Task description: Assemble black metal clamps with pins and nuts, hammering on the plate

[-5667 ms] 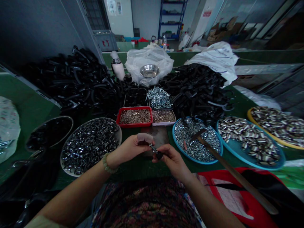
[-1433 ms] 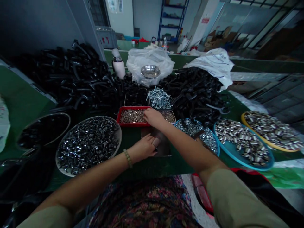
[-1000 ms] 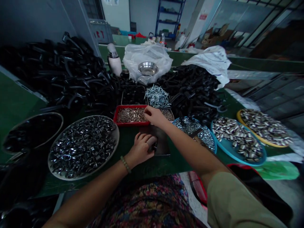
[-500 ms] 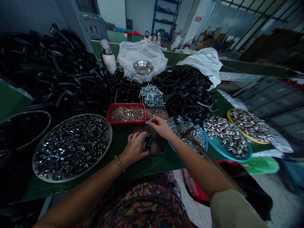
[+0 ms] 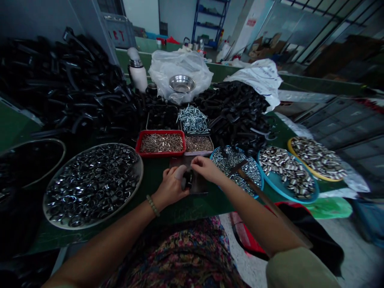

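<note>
Both hands (image 5: 170,187) (image 5: 207,169) flank a black part (image 5: 189,180); white sack (image 5: 260,77) reads "ylene".

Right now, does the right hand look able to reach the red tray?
Probably yes: the right hand is close to the near right corner of the red tray, nothing visible stands between them, and the left hand leaves room.

Metal plate (image 5: 199,186), trays (image 5: 160,154), basins (image 5: 277,188) on green table (image 5: 210,205)

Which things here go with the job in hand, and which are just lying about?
Likely part of the job:
black part in the left hand
metal plate under the work
red tray of small metal pieces

Seemingly just lying about:
pale flask
shiny metal bowl
green plastic
</note>
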The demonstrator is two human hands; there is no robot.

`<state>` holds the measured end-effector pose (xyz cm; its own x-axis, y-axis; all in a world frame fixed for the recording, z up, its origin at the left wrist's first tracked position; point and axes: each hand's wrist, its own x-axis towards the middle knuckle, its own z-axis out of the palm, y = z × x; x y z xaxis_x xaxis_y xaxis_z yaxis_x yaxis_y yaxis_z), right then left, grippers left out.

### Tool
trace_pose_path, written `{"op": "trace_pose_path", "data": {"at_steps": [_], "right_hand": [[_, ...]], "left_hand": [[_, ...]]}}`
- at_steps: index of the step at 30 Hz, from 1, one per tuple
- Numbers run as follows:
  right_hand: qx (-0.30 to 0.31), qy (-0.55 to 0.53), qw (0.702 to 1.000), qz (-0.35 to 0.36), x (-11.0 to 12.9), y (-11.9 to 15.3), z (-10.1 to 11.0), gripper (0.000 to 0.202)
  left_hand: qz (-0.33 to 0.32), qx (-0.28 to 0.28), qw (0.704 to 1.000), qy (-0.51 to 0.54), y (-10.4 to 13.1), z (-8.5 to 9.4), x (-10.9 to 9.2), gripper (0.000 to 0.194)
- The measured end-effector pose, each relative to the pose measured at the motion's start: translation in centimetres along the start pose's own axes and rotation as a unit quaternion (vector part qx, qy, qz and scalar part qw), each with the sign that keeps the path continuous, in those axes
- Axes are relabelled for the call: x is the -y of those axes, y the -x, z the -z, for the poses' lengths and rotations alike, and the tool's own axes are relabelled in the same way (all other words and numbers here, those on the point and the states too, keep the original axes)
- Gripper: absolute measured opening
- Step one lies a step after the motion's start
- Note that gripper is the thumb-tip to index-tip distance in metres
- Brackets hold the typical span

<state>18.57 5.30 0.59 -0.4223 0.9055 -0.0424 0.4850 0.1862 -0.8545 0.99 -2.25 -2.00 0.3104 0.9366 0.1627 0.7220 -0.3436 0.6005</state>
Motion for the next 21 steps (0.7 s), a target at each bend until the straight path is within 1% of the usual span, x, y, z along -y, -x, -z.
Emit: {"op": "trace_pose_path", "data": {"at_steps": [3,6,8,10,12,14,16,17,18,19,20,21], "right_hand": [[0.011,0.023,0.999,-0.021,-1.1,1.6,-0.4,0.009],[0.002,0.059,0.998,-0.026,-1.4,1.7,-0.5,0.007],[-0.001,0.081,0.996,-0.021,-1.2,1.7,-0.5,0.006],[-0.002,0.141,0.990,0.010,-0.8,1.9,-0.6,0.007],[0.006,0.250,0.966,0.068,-0.2,2.2,-1.0,0.009],[0.027,0.352,0.927,0.124,0.5,2.7,-1.4,0.013],[0.041,0.413,0.896,0.159,0.8,3.4,-1.0,0.016],[0.032,0.429,0.888,0.164,0.8,3.9,-0.4,0.019],[0.005,0.441,0.884,0.155,0.5,4.6,0.5,0.024],[-0.035,0.454,0.881,0.128,-0.1,5.5,1.8,0.029],[-0.083,0.469,0.875,0.084,-0.9,6.6,3.3,0.035],[-0.136,0.486,0.863,0.019,-1.9,7.8,4.9,0.037]], "left_hand": [[0.001,-0.005,1.000,-0.003,0.0,-0.1,0.1,0.059],[-0.002,-0.006,1.000,-0.011,0.1,-0.1,0.1,0.060],[-0.006,-0.005,1.000,-0.013,0.1,-0.1,0.1,0.061],[-0.007,-0.007,1.000,-0.014,0.1,-0.1,0.1,0.061],[-0.008,-0.008,1.000,-0.015,0.1,-0.2,0.1,0.061],[-0.010,-0.008,1.000,-0.019,0.1,-0.2,0.0,0.063],[-0.009,-0.008,1.000,-0.024,0.1,-0.2,0.0,0.064],[-0.007,-0.008,1.000,-0.025,0.1,-0.2,0.0,0.064],[-0.005,-0.008,1.000,-0.025,0.1,-0.2,0.0,0.063],[-0.003,-0.006,1.000,-0.024,0.1,-0.2,-0.1,0.062],[-0.001,-0.004,1.000,-0.023,0.1,-0.2,-0.1,0.061],[0.000,-0.002,1.000,-0.022,0.1,-0.1,-0.1,0.060]]}}
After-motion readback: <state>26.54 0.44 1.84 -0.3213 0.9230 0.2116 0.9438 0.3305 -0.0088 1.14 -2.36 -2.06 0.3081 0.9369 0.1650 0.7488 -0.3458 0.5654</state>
